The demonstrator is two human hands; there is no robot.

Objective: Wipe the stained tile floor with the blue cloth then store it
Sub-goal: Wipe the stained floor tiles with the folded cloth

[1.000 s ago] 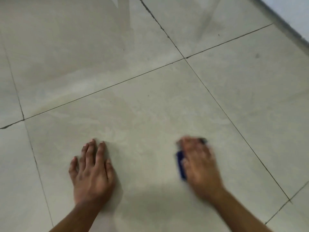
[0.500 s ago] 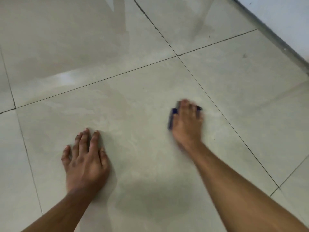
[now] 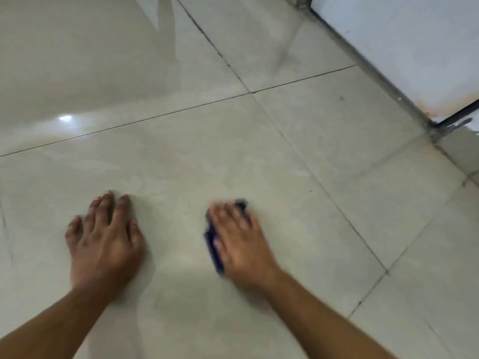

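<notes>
Nearest the camera, two bare forearms enter from the bottom edge, at about 7 and 5 o'clock, and reach forward over the tile floor (image 3: 181,156). The hands are well apart, both on the same large pale tile.

The left hand (image 3: 103,237) lies flat at about 8 o'clock from the middle of the view, palm down on the floor, fingers straight and slightly spread, holding nothing.

The right hand (image 3: 238,242), at about 6 o'clock from the middle, is blurred. It lies palm down on top of the blue cloth (image 3: 213,244), fingers stretched forward over it and pressing it to the floor. The cloth is mostly covered; a dark blue strip shows along the hand's thumb side and a small corner shows past the fingertips at 12 o'clock from the hand.

Farther out, dark grout lines cross at about 12 o'clock. A bright glare spot (image 3: 65,117) sits on the glossy tile at 10 o'clock. At 2 o'clock, a white panel (image 3: 414,47) with a dark lower edge and a rusty-looking corner meets the floor.
</notes>
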